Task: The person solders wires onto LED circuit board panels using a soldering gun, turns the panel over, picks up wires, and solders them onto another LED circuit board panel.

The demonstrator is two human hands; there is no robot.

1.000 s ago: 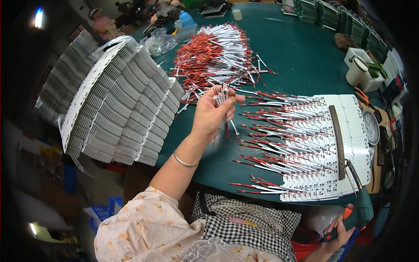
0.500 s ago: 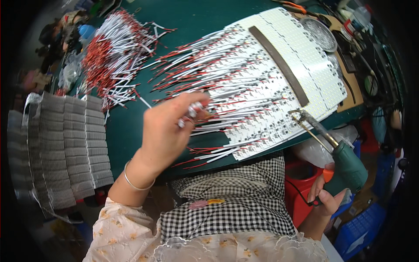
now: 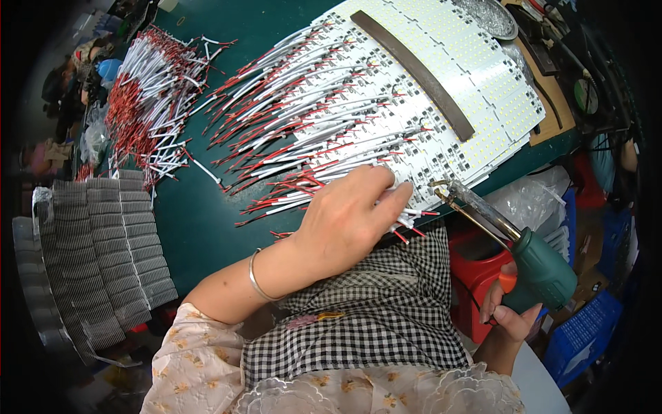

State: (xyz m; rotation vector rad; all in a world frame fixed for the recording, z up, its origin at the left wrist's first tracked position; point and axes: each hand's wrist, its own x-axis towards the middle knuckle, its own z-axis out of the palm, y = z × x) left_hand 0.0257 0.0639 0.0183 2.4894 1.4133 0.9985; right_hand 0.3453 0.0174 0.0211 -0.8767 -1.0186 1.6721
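Observation:
My left hand, fingers closed, pinches several short white-and-red wires whose ends stick out below the fingertips. It is over the near edge of the white LED boards. Long rows of wires lie across these boards, their red and dark tips pointing left. In my right hand is a green soldering gun with an orange trigger. Its metal tip and a thin tube beside it reach to the near right part of the boards, close to my left fingertips. Whether the tip touches a board, I cannot tell.
A dark curved bar lies across the boards. A heap of loose wires sits at the far left, with stacked grey finned pieces nearer. A round metal tin stands far right. Below the table edge are a red stool and blue crates.
My left hand has moved right and nearer, carrying the wires from over the rows' left ends to beside the soldering tip. The right hand keeps hold of the soldering gun, nearly unmoved.

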